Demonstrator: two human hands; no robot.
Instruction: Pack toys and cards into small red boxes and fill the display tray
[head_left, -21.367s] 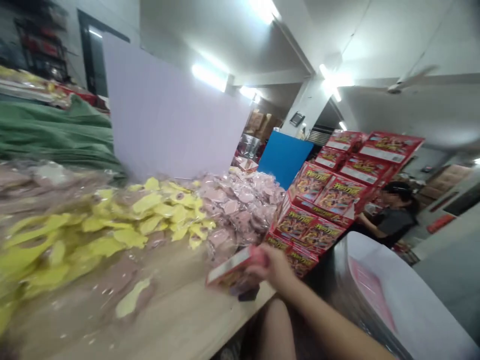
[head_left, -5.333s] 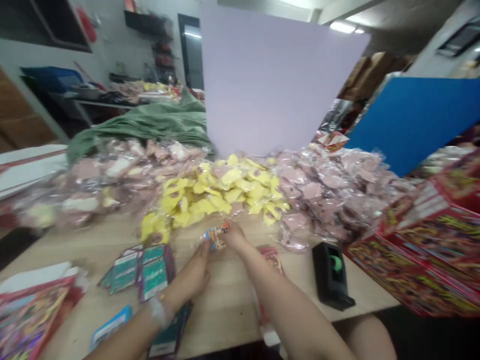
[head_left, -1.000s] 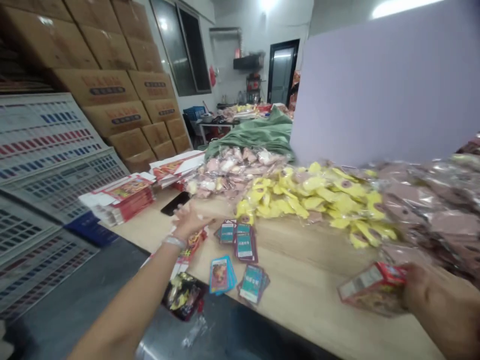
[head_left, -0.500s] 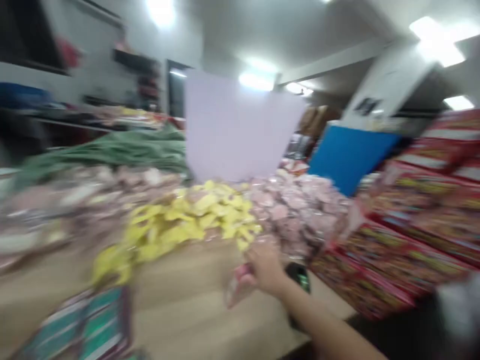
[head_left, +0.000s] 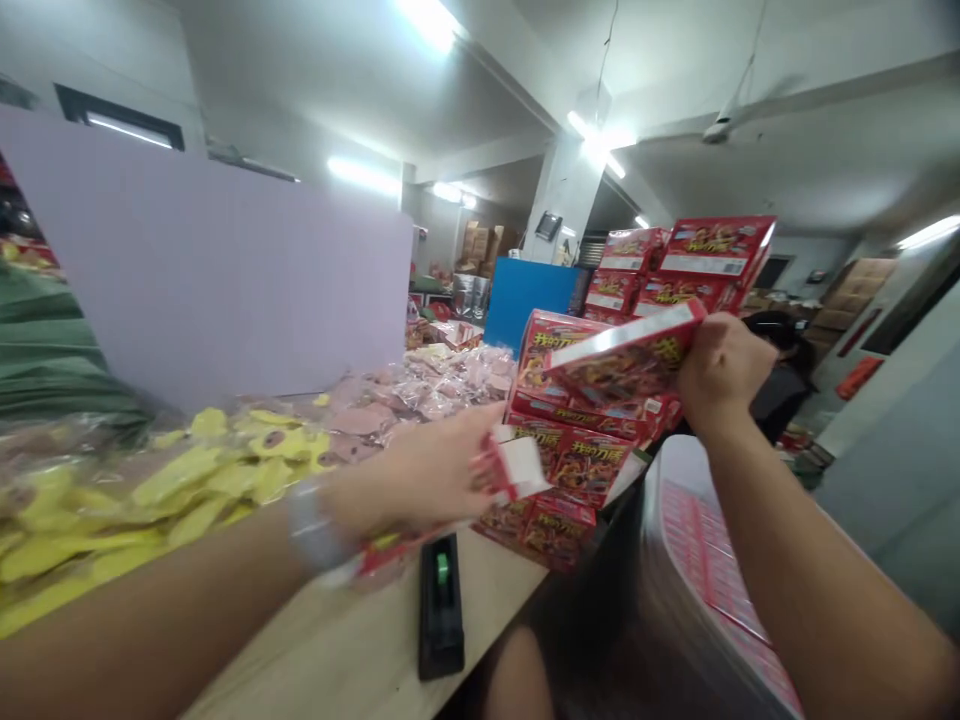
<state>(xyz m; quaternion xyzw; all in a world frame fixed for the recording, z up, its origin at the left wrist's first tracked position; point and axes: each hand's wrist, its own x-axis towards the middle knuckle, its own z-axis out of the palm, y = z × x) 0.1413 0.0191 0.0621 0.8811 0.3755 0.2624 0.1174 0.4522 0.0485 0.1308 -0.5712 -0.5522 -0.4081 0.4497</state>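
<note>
In the head view my right hand (head_left: 724,375) is raised on the right, closed round one end of a red printed box (head_left: 626,360). That box is tilted in front of a stack of similar red boxes (head_left: 600,465). My left hand (head_left: 420,470) reaches over the table, its fingers closed on a red carton (head_left: 521,465) with a white flap standing out. The hand hides part of this carton, and motion smears it. Below the left hand lies a black tool (head_left: 441,625) with a green part, which looks like a stapler.
Yellow cut-out pieces (head_left: 202,470) and pink pieces in clear bags (head_left: 442,385) are heaped on the wooden table (head_left: 300,650). Behind stand a lilac board (head_left: 247,270) and a blue board (head_left: 532,295). A lined bin (head_left: 701,545) with red-printed packs is at right. A person (head_left: 780,375) is beyond.
My view has swung right. The right hand, earlier low over the table with a pink and white item, is now raised holding a red box. My left hand has come into view with a carton.
</note>
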